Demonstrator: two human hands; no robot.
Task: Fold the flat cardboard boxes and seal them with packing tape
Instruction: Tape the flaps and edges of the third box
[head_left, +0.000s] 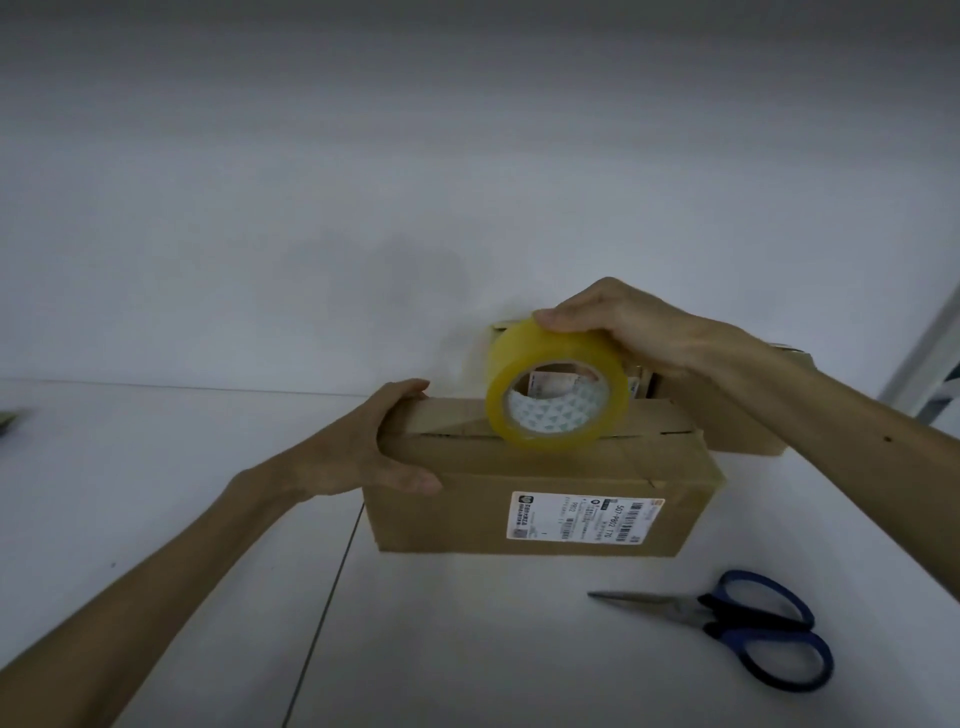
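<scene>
While the left hand (384, 441) grips the left end of the cardboard box (519, 499) on the table (467, 649), the right hand (618, 322) clamps the tape roll (556, 384) upright on its top. Scissors (737, 623) lie front-right, and another box (737, 415) sits behind, partly hidden.

My left hand (387, 441) grips the box (519, 514) by its end, thumb toward me, fingers curled over the far edge. Just beyond and to its right, my right hand (618, 327) clasps the tape roll (519, 353) from above.
</scene>
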